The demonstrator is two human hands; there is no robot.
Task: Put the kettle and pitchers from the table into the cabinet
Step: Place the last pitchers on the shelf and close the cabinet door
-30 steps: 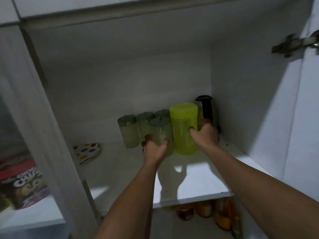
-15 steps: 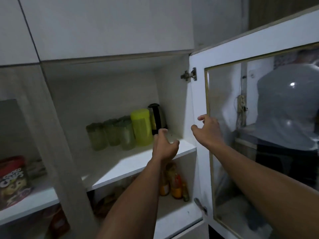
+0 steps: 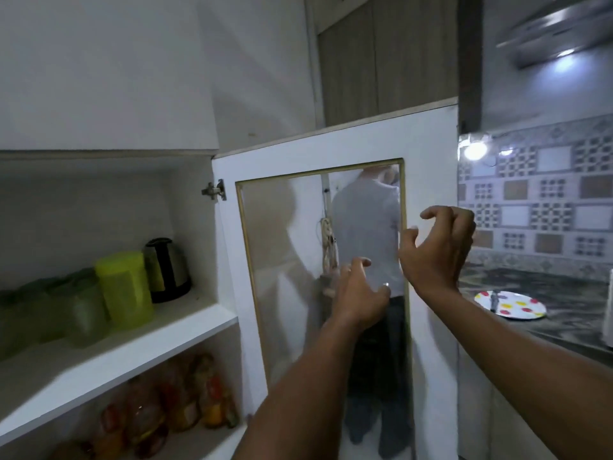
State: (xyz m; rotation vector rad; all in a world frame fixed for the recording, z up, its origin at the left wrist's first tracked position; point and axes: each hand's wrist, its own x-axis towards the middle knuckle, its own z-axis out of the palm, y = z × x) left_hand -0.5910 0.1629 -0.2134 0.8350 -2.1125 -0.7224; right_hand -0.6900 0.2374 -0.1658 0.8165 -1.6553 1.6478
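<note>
A steel kettle (image 3: pixel 169 268) with a black handle stands at the right end of the cabinet shelf (image 3: pixel 139 343). Beside it, to the left, are a bright yellow-green pitcher (image 3: pixel 126 290) and several paler green pitchers (image 3: pixel 84 313). The cabinet's glass door (image 3: pixel 331 260) stands swung open to the right. My left hand (image 3: pixel 360 295) is in front of the glass pane, fingers apart, holding nothing. My right hand (image 3: pixel 438 250) hovers at the door's outer edge with curled, spread fingers, also empty.
Bottles and jars (image 3: pixel 172 403) fill the shelf below. A person's back shows in the door glass (image 3: pixel 368 234). To the right, a dark counter (image 3: pixel 547 293) carries a dotted plate (image 3: pixel 509 303), with tiled wall and a lit hood above.
Both hands have left the pitchers and come out of the cabinet. They moved right, to the open door, and my view has turned right with them.
</note>
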